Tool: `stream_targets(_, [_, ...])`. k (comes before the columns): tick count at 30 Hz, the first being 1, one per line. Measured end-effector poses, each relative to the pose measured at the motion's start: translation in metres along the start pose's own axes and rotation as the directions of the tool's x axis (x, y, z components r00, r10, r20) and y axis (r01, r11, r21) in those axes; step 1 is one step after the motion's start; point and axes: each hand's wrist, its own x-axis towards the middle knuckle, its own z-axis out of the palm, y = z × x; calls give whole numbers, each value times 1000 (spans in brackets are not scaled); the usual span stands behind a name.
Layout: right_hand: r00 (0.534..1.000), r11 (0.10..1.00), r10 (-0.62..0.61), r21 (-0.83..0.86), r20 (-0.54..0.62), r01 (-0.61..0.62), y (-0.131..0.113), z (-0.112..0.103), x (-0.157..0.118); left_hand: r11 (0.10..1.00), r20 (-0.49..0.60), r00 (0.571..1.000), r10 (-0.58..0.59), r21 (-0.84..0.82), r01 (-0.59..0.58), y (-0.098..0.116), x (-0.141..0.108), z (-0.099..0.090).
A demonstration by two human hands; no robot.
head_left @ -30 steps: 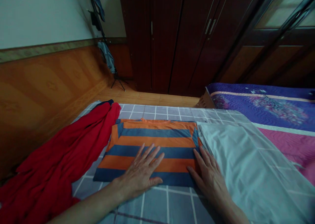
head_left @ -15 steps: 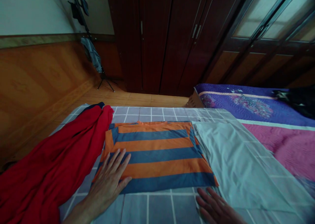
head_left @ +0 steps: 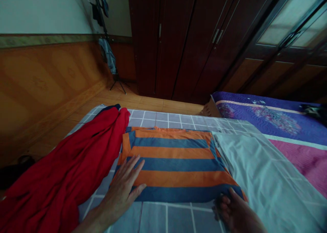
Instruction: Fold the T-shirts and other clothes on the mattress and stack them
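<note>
Folded striped shirt (head_left: 176, 164) lies mid-bed on checked sheet (head_left: 178, 219), long axis left-right. Left hand (head_left: 125, 188) flat, fingers spread, on its near-left corner. Right hand (head_left: 233, 210) at near-right corner, fingers curled at hem; grip unclear. Red garment (head_left: 63, 178) left, pale cloth (head_left: 260, 178) right.

A dim bedroom held a dark wooden wardrobe (head_left: 189, 42). Left of it ran an orange wood-panelled wall (head_left: 48, 79), with a tripod stand (head_left: 112, 55) between them; wooden floor (head_left: 143, 101) lay below.
</note>
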Motion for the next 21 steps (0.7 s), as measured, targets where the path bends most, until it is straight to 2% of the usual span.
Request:
stream_targets(2, [990, 992, 121, 56, -74, -117, -4, 7, 1, 998, -28, 999, -19, -55, 17, 0, 1, 0])
stream_targets(3, [986, 991, 128, 39, -103, -125, -6, 10, 2, 996, -46, 999, -24, -83, 20, 0, 1, 0])
stream_targets(6, [983, 981, -16, -193, -185, -21, -13, 17, 3, 982, -96, 994, -47, -186, 28, 3, 3, -4])
stream_targets(9, [954, 880, -192, -470, -229, 64, -20, 20, 10, 943, -105, 988, -115, -326, 75, 7, 5, -10])
stream_targets(13, [936, 738, -323, -657, -143, 154, -35, 30, 32, 818, -40, 965, -259, -541, 197, 11, 8, -18])
stream_targets(15, [930, 646, -366, -726, -23, 236, -48, 45, 45, 688, 20, 936, -352, -672, 274, 11, 10, -21])
stream_targets(16, [913, 587, -404, -750, 54, 304, -55, 58, 49, 595, 60, 913, -404, -741, 312, 10, 12, -23])
stream_targets(18, [832, 427, -506, -772, 228, 472, -67, 91, 53, 376, 149, 853, -500, -850, 369, 7, 16, -27])
stream_targets(20, [686, 186, -592, -756, 423, 627, -74, 133, 47, 182, 212, 785, -582, -907, 379, 2, 21, -31])
stream_targets(21, [596, 56, -605, -719, 528, 693, -73, 156, 40, 108, 233, 753, -616, -922, 373, -1, 22, -34])
